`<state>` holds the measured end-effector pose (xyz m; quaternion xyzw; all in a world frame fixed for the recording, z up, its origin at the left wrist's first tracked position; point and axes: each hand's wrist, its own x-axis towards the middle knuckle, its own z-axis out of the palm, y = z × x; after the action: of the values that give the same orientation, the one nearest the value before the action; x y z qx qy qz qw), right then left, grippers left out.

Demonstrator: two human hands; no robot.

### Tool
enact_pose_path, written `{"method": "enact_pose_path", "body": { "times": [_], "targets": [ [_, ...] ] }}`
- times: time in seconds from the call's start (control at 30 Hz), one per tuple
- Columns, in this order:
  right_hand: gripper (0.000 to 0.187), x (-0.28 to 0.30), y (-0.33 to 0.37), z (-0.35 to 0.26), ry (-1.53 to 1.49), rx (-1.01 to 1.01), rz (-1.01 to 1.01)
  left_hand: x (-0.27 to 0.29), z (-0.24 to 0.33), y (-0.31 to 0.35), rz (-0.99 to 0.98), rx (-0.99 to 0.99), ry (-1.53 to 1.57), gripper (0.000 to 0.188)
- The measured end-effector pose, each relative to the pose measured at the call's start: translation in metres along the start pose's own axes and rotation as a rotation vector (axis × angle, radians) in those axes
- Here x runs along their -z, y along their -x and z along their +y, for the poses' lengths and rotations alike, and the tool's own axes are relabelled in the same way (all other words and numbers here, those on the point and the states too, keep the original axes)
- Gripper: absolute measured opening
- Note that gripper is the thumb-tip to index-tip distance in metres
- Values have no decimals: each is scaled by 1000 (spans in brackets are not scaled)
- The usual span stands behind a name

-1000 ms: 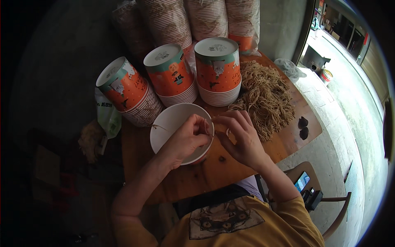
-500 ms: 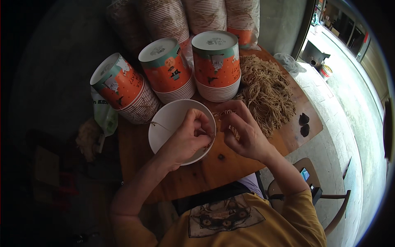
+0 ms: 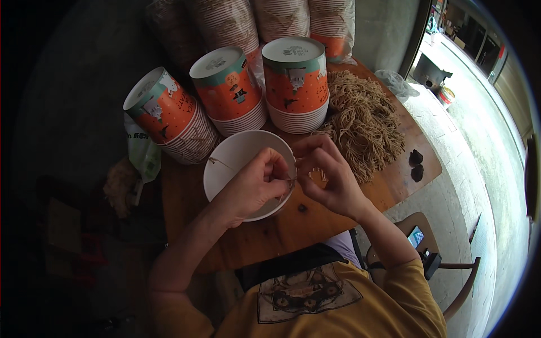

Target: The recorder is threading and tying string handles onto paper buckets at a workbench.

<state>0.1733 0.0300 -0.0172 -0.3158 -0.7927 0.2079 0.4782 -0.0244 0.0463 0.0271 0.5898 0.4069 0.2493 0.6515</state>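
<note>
My left hand (image 3: 256, 186) is over a white paper bucket (image 3: 218, 179), its fingers pinched on a thin brown cord (image 3: 224, 164). One end of the cord sticks out over the inside of the bucket. Just to the right, my right hand (image 3: 333, 183) has thumb and fingers closed on a strand by the bucket's right rim. The fingertips of both hands almost meet there, and they partly hide the cord. Beyond my right hand lies a big heap of tan cords (image 3: 366, 127).
Three stacks of upturned orange and green paper buckets (image 3: 231, 93) stand behind the bowl-shaped one. More bagged stacks (image 3: 282, 22) are against the wall. Two dark pieces (image 3: 416, 164) lie on the wooden table (image 3: 270, 242) at right. A chair (image 3: 414, 225) holds a phone.
My right hand has moved slightly left, bringing its fingertips closer to my left hand. The left hand keeps its pinch over the bucket. The whole view has shifted slightly.
</note>
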Motion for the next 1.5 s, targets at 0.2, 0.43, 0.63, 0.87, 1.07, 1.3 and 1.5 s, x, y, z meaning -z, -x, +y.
{"method": "enact_pose_path", "body": {
  "times": [0.2,0.43,0.63,0.87,1.07,1.3,1.5],
  "targets": [
    [10,-6,2,4,-822,-419,12,1,-4,2,-10,-25,-54,25],
    [10,-6,1,6,-910,-462,-56,2,-7,1,16,-126,-211,27],
    [11,1,-5,7,-535,-348,-170,4,0,2,15,-88,-141,29],
    [13,7,-14,-14,60,-135,-199,4,-12,3,63,-229,-254,26],
    [12,0,-8,-14,76,-128,-155,7,-15,3,63,-274,-232,28],
    [8,-2,-4,-11,-31,-206,-149,4,-10,23,269,-339,-547,17],
    [10,-3,-3,-12,-28,-223,-133,-12,-15,22,281,-314,-631,17]
  ]
}}
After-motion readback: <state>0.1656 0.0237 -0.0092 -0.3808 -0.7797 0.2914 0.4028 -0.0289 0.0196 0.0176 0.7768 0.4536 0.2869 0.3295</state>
